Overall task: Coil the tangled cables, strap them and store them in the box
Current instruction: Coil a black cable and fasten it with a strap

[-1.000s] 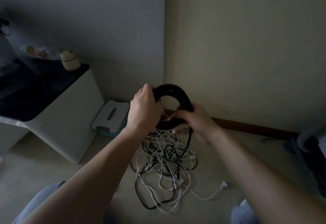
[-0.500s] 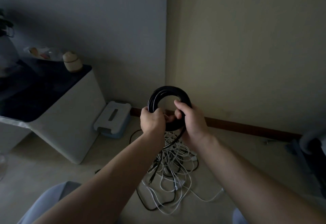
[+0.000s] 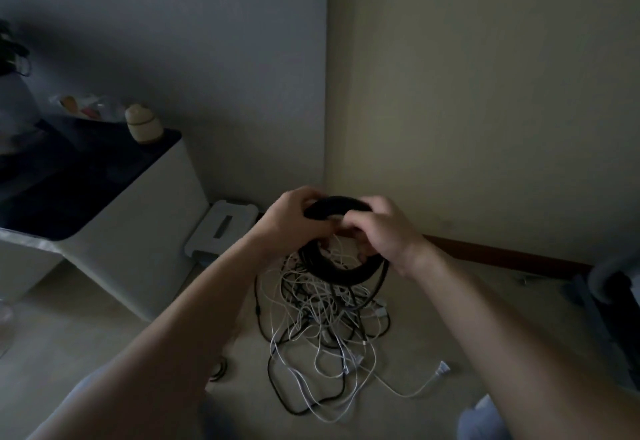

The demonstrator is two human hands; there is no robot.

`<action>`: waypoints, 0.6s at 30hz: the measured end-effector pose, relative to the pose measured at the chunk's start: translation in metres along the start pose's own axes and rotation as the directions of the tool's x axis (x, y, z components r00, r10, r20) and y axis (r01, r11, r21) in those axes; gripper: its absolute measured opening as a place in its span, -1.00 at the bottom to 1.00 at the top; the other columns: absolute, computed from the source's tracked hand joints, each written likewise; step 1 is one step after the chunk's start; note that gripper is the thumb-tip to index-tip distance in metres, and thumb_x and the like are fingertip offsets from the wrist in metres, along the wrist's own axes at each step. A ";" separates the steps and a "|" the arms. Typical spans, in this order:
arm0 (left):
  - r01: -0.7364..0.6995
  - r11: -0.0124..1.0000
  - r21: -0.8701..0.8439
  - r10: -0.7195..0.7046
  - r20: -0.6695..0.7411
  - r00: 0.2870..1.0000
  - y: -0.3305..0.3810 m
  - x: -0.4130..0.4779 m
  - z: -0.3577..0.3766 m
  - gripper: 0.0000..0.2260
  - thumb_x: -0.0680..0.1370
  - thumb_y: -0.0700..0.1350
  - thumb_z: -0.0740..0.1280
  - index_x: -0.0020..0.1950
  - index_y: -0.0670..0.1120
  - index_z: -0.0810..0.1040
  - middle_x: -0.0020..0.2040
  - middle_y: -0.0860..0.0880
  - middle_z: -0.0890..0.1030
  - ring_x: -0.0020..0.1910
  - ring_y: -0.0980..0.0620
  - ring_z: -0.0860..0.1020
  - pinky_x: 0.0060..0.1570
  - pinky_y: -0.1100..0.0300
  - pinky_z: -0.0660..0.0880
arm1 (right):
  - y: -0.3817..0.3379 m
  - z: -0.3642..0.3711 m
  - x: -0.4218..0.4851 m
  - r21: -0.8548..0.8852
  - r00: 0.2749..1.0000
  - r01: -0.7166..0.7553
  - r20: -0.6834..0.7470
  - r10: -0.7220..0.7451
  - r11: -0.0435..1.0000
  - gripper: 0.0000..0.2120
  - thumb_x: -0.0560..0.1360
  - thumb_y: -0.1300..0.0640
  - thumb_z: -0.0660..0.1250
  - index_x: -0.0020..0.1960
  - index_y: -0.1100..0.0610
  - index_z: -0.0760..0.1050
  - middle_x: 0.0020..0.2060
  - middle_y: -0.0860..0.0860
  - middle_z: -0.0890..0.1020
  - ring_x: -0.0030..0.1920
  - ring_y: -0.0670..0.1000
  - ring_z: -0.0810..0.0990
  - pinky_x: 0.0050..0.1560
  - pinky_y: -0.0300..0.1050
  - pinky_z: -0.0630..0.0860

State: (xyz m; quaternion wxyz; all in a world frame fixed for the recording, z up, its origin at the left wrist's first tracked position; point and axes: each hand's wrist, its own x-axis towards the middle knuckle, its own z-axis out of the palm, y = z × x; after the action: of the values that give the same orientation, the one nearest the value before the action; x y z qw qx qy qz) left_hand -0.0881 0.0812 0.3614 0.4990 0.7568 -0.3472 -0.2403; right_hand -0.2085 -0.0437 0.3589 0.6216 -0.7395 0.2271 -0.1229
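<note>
A thick black cable wound into a round coil (image 3: 346,271) is held in the air, directly above the tangled heap of thin white and black cables (image 3: 322,329) on the pale floor (image 3: 104,318); the left hand (image 3: 294,223) grips the upper left part of the coil, its fingers (image 3: 304,197) curled round it; the right hand (image 3: 381,232) grips the upper right part, fingers (image 3: 349,221) bent round the strands; one loose black end hangs down into the heap; a pale plastic box with a flat lid (image 3: 225,228) lies behind the heap to its left, against the wall.
</note>
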 end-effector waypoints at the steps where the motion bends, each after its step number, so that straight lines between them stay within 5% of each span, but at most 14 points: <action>1: -0.036 0.989 0.144 0.026 0.074 0.997 -0.001 0.000 -0.002 -0.75 0.42 -0.24 0.50 0.05 -0.04 0.61 -0.21 -0.06 0.71 -0.27 0.00 0.69 -0.23 0.13 0.64 | -0.001 -0.001 0.000 -0.075 0.998 0.006 0.060 -0.001 0.997 -0.92 0.30 0.06 0.36 -0.30 0.07 0.55 -0.53 -0.04 0.44 -0.52 -0.02 0.43 -0.51 -0.18 0.34; 3: -0.097 0.906 0.411 0.036 0.153 0.988 -0.002 -0.002 0.000 -0.78 0.44 -0.12 0.48 0.08 -0.03 0.61 -0.15 0.01 0.69 -0.18 0.06 0.67 -0.20 0.25 0.58 | -0.001 0.001 -0.001 -0.213 0.996 0.016 0.093 0.003 0.977 -0.85 0.31 0.02 0.37 -0.22 0.07 0.47 -0.50 -0.07 0.47 -0.54 -0.05 0.44 -0.56 -0.25 0.33; 5: -0.113 0.855 0.506 0.068 0.107 0.992 -0.002 -0.002 0.003 -0.82 0.49 -0.06 0.45 0.06 -0.04 0.62 -0.15 0.03 0.67 -0.17 0.08 0.65 -0.21 0.29 0.55 | 0.001 0.002 0.001 -0.241 0.999 0.012 0.032 -0.004 0.971 -0.74 0.29 -0.03 0.37 -0.07 0.01 0.43 -0.35 -0.05 0.54 -0.49 -0.13 0.48 -0.51 -0.27 0.38; 9: -0.083 0.922 0.378 0.116 -0.067 0.991 -0.004 0.002 0.006 -0.94 0.51 -0.08 0.41 -0.07 -0.05 0.59 -0.27 -0.03 0.64 -0.34 -0.02 0.65 -0.27 -0.02 0.62 | 0.006 0.001 0.006 -0.138 0.991 0.094 -0.082 -0.106 0.986 -0.70 0.25 -0.04 0.40 -0.07 -0.07 0.40 -0.20 0.00 0.59 -0.33 -0.02 0.54 -0.32 -0.09 0.47; 13: -0.035 0.958 0.284 0.114 -0.268 0.957 -0.007 0.003 0.008 -0.83 0.54 -0.02 0.40 -0.23 0.10 0.48 -0.33 0.08 0.59 -0.38 0.30 0.56 -0.47 0.43 0.38 | 0.012 -0.010 0.010 -0.098 0.981 0.111 -0.149 -0.125 0.989 -0.76 0.23 -0.04 0.43 -0.13 -0.01 0.53 -0.32 -0.14 0.64 -0.28 -0.08 0.64 -0.27 -0.15 0.53; 16: 0.018 0.990 0.143 0.043 -0.412 0.910 -0.004 0.007 0.005 -0.81 0.56 0.03 0.37 -0.23 0.07 0.48 -0.36 0.06 0.59 -0.41 0.22 0.55 -0.50 0.39 0.32 | 0.018 -0.010 0.009 0.132 0.998 0.012 -0.061 -0.004 0.991 -0.95 0.37 0.07 0.43 -0.23 0.04 0.65 -0.24 0.05 0.72 -0.17 0.00 0.73 -0.23 -0.08 0.63; 18: 0.027 0.997 0.075 0.011 -0.463 0.887 -0.003 0.008 0.006 -0.80 0.57 0.04 0.35 -0.23 0.04 0.48 -0.37 0.04 0.58 -0.42 0.17 0.54 -0.48 0.33 0.35 | 0.020 -0.003 0.006 0.292 0.999 -0.034 -0.026 0.044 0.956 -0.82 0.48 0.13 0.41 -0.28 -0.01 0.68 -0.19 0.08 0.73 -0.13 0.04 0.73 -0.23 -0.06 0.65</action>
State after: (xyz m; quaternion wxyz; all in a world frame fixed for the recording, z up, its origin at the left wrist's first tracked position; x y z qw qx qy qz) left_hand -0.0859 0.0724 0.3562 0.5358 0.8129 -0.2246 -0.0411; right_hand -0.2084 -0.0514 0.3391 0.7223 -0.6332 0.2311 -0.1547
